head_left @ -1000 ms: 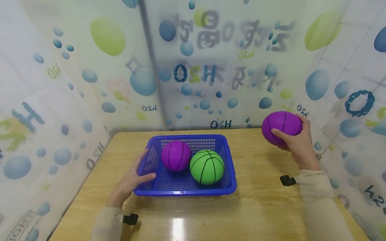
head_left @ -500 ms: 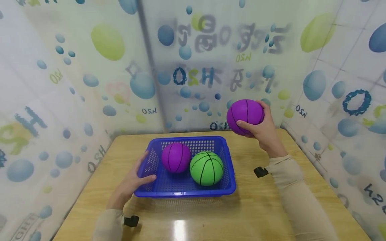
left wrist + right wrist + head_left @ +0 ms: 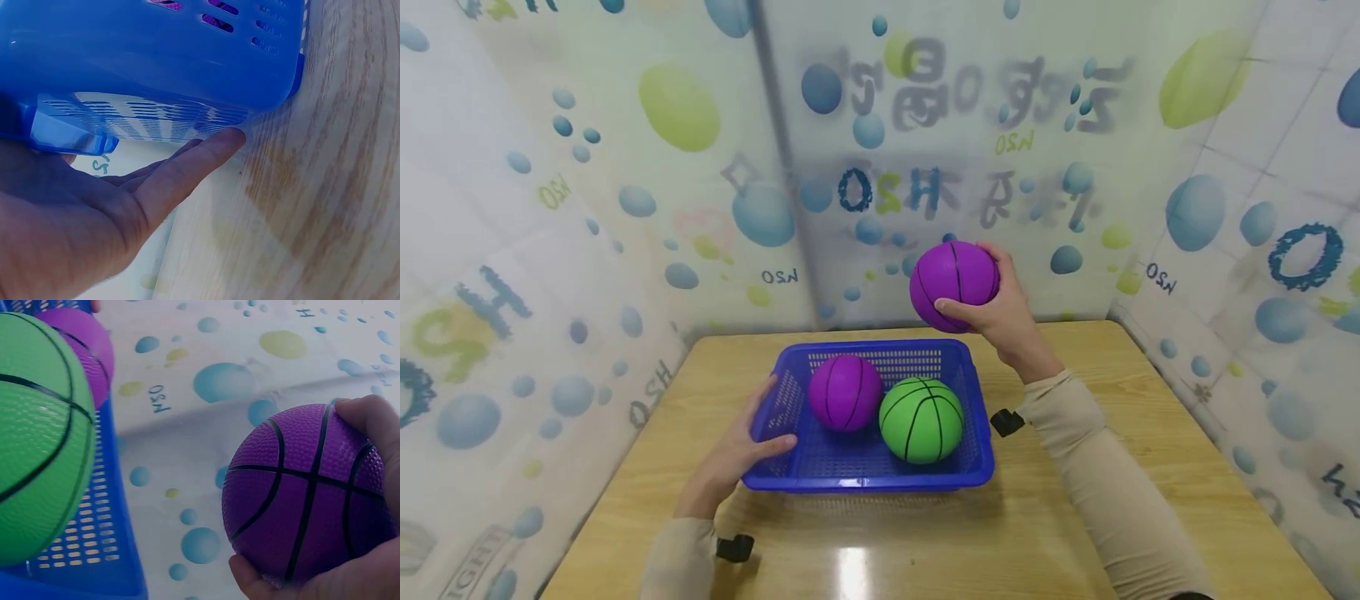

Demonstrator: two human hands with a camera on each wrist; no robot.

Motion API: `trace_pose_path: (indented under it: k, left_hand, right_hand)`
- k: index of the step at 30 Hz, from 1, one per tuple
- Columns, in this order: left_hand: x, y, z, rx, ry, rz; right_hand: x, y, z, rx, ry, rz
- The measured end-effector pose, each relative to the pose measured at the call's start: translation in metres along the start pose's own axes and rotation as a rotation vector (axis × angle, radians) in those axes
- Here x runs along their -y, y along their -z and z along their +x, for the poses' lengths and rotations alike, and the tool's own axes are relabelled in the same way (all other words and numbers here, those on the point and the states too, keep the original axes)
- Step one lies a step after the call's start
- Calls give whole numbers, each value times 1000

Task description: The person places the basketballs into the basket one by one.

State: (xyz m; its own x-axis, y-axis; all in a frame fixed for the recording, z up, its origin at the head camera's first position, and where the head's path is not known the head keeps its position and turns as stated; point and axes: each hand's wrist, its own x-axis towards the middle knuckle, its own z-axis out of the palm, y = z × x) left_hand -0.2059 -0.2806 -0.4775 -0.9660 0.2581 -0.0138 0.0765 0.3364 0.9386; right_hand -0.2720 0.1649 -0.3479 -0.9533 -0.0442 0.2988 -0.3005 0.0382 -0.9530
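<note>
A blue plastic basket [image 3: 865, 483] sits on the wooden table, with one purple mini basketball [image 3: 846, 393] and one green mini basketball [image 3: 921, 421] inside. My left hand [image 3: 730, 454] holds the basket's left side, its thumb over the rim and its fingers along the outer wall. In the left wrist view the fingers [image 3: 181, 178] reach under the slotted wall [image 3: 144, 112]. My right hand [image 3: 1003, 312] grips another purple mini basketball [image 3: 955, 286], thumb on the near side and fingers behind. This ball is up in the air, above the basket's back right corner.
The wooden table [image 3: 1075, 492] extends to both sides and in front of the basket. A printed sheet with bubbles and letters [image 3: 700, 217] stands upright behind the table and along its sides. Small black pieces [image 3: 1007, 422] show at both wrists.
My right hand has carried the purple basketball leftward and somewhat up, from the table's right side toward the basket. The left hand stays at the basket, and the two balls inside keep their places.
</note>
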Motion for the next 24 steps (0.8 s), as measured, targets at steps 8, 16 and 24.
trace_pose_path:
  k: [8, 16, 24]
  left_hand:
    - [3, -2, 0, 6, -10, -17]
    - [-2, 0, 0, 4, -10, -13]
    - [-3, 2, 0, 10, -9, -2]
  right_hand:
    - [-18, -15, -3, 83, -14, -105]
    - [-31, -20, -8, 155, -83, -172]
    - [-38, -22, -10, 200, -142, -240]
